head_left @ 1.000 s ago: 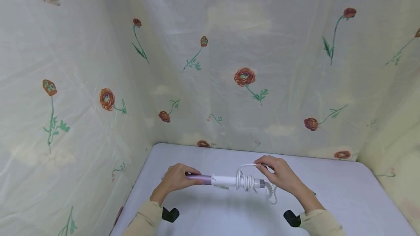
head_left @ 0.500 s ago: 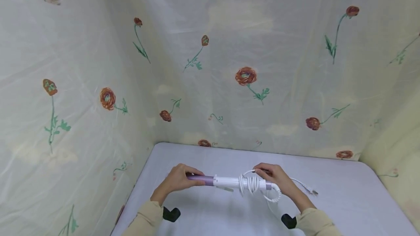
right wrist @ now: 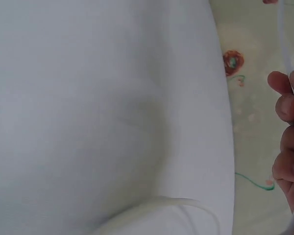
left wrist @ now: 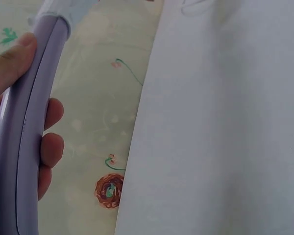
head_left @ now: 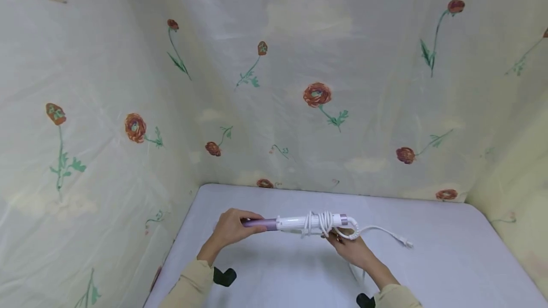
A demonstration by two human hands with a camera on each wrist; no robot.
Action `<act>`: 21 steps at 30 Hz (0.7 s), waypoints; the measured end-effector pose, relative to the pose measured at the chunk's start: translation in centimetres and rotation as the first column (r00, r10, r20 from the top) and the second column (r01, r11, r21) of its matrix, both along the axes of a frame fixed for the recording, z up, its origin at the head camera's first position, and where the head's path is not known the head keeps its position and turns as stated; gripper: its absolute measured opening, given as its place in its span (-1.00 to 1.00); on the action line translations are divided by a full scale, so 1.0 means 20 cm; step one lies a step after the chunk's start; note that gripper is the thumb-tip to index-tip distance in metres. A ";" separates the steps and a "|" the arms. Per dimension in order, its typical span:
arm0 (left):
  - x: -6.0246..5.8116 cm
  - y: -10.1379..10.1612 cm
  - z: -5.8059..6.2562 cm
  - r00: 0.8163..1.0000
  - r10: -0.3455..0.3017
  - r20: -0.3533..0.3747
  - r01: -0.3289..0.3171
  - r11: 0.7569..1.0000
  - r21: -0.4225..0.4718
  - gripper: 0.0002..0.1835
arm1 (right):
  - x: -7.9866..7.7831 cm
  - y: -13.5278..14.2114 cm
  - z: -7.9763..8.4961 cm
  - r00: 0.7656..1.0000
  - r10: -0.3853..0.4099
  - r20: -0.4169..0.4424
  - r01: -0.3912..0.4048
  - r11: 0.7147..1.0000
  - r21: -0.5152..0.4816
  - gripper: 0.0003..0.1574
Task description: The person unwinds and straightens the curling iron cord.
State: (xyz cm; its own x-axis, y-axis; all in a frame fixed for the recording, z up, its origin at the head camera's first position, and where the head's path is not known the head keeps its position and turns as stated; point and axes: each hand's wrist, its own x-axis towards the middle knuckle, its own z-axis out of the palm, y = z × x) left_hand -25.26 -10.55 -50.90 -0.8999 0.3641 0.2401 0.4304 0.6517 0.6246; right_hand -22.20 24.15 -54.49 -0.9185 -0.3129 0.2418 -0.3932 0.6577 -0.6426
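Note:
A curling iron (head_left: 293, 223) with a purple barrel and white handle is held level above the table. My left hand (head_left: 233, 226) grips its barrel (left wrist: 27, 112), thumb on one side and fingers curled round the other. White cord (head_left: 325, 222) is wound in several turns about the handle. Just below the handle's right end, my right hand (head_left: 353, 250) holds the free cord between its fingers, as the right wrist view shows with the cord (right wrist: 284, 39) running through the hand (right wrist: 290, 137). Part of the right fingers is hidden behind the handle and cord.
The white table (head_left: 257, 270) has rounded far corners and meets flowered cloth walls (head_left: 274, 108) at the back and sides. A loose cord end with a plug (head_left: 406, 242) extends to the right of the right hand.
My right hand has moved from above the handle to below it, carrying the cord round. The iron's right end has risen slightly; the left hand keeps its grip.

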 end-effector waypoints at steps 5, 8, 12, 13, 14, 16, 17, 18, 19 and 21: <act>0.00 0.01 -0.02 0.998 0.049 -0.035 -0.050 0.998 -0.034 -0.56 | 0.07 -0.04 -0.01 0.999 0.054 -0.010 -0.052 0.991 0.127 -0.80; -0.01 0.01 -0.01 0.997 0.073 -0.023 -0.074 0.997 -0.037 -0.56 | 0.11 -0.05 0.00 0.997 0.067 0.026 -0.070 0.989 0.131 -0.80; -0.01 0.02 -0.01 0.996 0.090 -0.013 -0.091 0.995 -0.037 -0.55 | 0.15 -0.06 0.02 0.995 0.086 0.047 -0.091 0.990 0.109 -0.82; -0.01 0.02 -0.01 0.996 0.093 -0.013 -0.093 0.995 -0.041 -0.54 | 0.16 -0.05 0.02 0.994 0.094 0.050 -0.099 0.990 0.104 -0.84; -0.01 0.02 -0.01 0.996 0.092 -0.016 -0.093 0.994 -0.049 -0.54 | 0.18 -0.05 0.03 0.993 0.101 0.054 -0.106 0.989 0.099 -0.85; -0.01 0.03 -0.01 0.996 0.090 -0.017 -0.091 0.994 -0.057 -0.53 | 0.21 -0.05 0.04 0.991 0.122 0.062 -0.127 0.989 0.077 -0.85; -0.01 0.03 -0.01 0.996 0.089 -0.017 -0.089 0.994 -0.063 -0.53 | 0.23 -0.05 0.04 0.989 0.132 0.059 -0.136 0.989 0.063 -0.85; -0.01 0.03 -0.01 0.996 0.086 -0.017 -0.087 0.994 -0.067 -0.53 | 0.24 -0.05 0.05 0.990 0.136 0.046 -0.139 0.989 0.054 -0.86; -0.01 0.03 -0.01 0.996 0.082 -0.015 -0.083 0.994 -0.070 -0.53 | 0.26 -0.05 0.07 0.990 0.139 0.030 -0.141 0.989 0.042 -0.88; -0.01 0.03 -0.01 0.997 0.076 -0.013 -0.076 0.995 -0.067 -0.53 | 0.28 -0.05 0.10 0.989 0.146 -0.017 -0.146 0.989 0.010 -0.91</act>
State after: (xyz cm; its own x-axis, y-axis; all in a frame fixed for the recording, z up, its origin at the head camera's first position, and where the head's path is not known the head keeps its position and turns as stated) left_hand -25.45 -9.97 -51.16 -0.9231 0.3104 0.2272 0.3844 0.7233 0.5736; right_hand -16.52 23.18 -52.56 -0.8586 -0.4454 0.2539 -0.4963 0.5980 -0.6293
